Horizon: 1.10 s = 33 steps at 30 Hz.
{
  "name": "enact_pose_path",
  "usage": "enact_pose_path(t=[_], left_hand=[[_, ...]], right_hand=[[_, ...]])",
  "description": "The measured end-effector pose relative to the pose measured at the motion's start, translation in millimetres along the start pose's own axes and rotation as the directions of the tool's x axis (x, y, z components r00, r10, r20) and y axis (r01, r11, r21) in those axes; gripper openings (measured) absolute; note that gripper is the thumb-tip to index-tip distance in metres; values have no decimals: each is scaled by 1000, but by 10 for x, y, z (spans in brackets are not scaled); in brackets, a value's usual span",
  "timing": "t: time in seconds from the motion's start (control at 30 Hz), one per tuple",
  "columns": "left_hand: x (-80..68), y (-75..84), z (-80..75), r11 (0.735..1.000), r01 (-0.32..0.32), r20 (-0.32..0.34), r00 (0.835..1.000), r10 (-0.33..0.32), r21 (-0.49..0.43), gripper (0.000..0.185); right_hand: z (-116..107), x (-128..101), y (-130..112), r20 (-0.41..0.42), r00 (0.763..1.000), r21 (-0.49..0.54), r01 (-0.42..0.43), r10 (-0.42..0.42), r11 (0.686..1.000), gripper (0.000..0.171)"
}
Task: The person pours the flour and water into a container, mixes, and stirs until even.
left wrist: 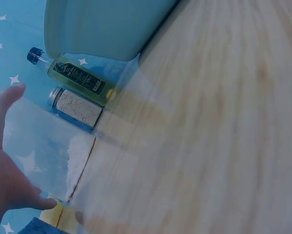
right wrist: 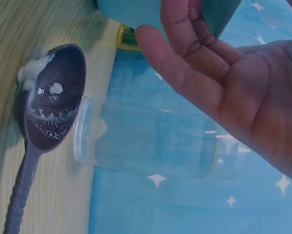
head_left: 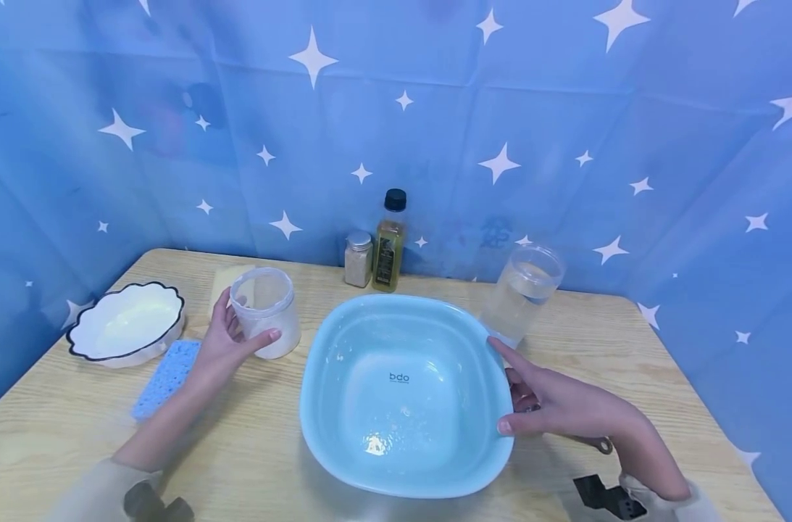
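Left hand: the left hand [head_left: 222, 341] is wrapped around a clear plastic cup [head_left: 266, 312]. The thumb sits on the front of the cup and the fingers curl round the back. It is holding the cup, which stands upright on the wooden table [head_left: 252, 449].

Cup: it has some white powder low inside, seen best in the left wrist view [left wrist: 77, 151]. It is just to the left of the blue basin [head_left: 402, 395], not touching it.

Right hand: the right hand [head_left: 552, 402] rests on the right rim of the basin. The fingers are straight and a little spread, thumb near the front edge. They touch the rim but do not grab it.

Basin: it sits between the two hands. It looks wet inside, with a few white specks.

Behind the right fingers: a clear water jar [head_left: 522, 293] stands close to the basin's far corner.

Under the right palm: a dark spoon [right wrist: 48, 107] lies on the table with white paste on it.

Beyond the left fingers: a white dish with a dark wavy edge [head_left: 124, 322], a blue sponge [head_left: 167, 373], an oil bottle [head_left: 389, 243] and a small spice jar [head_left: 359, 259].

What could go wrong: the cup is light and thin, so a hard squeeze could bend it and puff powder out. If it tips too early, powder may land on the table beside the basin. The right fingers only rest on the rim, so a bump could slide the basin into the water jar and knock it over.
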<state>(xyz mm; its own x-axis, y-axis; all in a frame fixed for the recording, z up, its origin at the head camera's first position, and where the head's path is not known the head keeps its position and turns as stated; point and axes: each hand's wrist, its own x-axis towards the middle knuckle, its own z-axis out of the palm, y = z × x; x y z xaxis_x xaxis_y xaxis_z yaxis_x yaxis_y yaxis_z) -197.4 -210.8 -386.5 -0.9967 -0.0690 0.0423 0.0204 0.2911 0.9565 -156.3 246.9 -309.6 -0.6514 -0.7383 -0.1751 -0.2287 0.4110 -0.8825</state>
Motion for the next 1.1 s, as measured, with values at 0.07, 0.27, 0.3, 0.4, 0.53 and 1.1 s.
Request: enact_pose_path(t=[0.07,0.27,0.3,0.4,0.53,1.1], left_hand=[[14,-6,18,1000,9,-16,1000,-9,7,109],[78,-25,108,999,-13,-70,997,15,31,105],[83,-29,122,999,-16,-79,997,18,30,104],[80,-41,153,1000,-11,-100,995,13,26,101],[83,-47,190,999,-6,-125,992,10,31,99],[54,216,100,923,-234,-135,949,286,306,94]], right_hand=[[-3,5,3,10,1000,29,0,0,1000,95],[2,9,-8,-29,998,34,-59,60,998,93],[8,11,-11,-39,997,42,-71,73,997,93],[26,19,-19,-55,994,59,-87,90,994,93],[32,26,-26,-67,992,52,-107,111,993,95],[39,67,-43,-79,981,72,-171,176,983,97]])
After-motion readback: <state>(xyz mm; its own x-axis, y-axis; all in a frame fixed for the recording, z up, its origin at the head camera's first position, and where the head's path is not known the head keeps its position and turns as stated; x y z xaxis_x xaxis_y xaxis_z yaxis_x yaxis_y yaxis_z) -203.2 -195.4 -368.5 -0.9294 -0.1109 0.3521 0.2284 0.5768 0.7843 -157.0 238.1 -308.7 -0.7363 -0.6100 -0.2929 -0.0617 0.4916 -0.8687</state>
